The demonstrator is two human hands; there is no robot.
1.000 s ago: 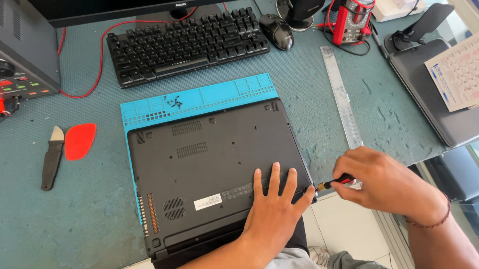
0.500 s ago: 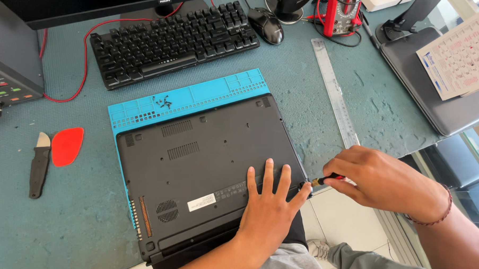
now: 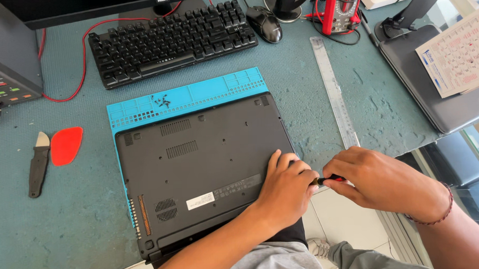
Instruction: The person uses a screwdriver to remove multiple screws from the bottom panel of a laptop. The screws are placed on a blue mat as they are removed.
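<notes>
Resting on the near right corner of one black laptop (image 3: 198, 168), which lies upside down, the left hand (image 3: 285, 188) presses there with its fingers curled down on the bottom cover. The right hand (image 3: 376, 180) is just beside that corner, off the laptop's right edge, and it is closed around one small screwdriver (image 3: 326, 180) with a red and black handle; the tip points toward the left hand and is hidden by it. The laptop lies on one blue work mat (image 3: 185, 96), and the mat shows mostly as a strip behind the laptop's far edge. On this strip I see a small group of dark screws (image 3: 161, 100); I cannot count them exactly.

Left of the laptop, on the green table (image 3: 67, 230), there is one red plastic pick (image 3: 66, 146) and one dark pry tool (image 3: 39, 162), side by side. Behind the laptop stands one black keyboard (image 3: 167, 41), with one black mouse (image 3: 266, 23) at the keyboard's right end. Right of the laptop lies one long metal ruler (image 3: 333, 94), and further right one closed grey laptop (image 3: 434, 85) with one printed calendar sheet (image 3: 457, 55) on it.
</notes>
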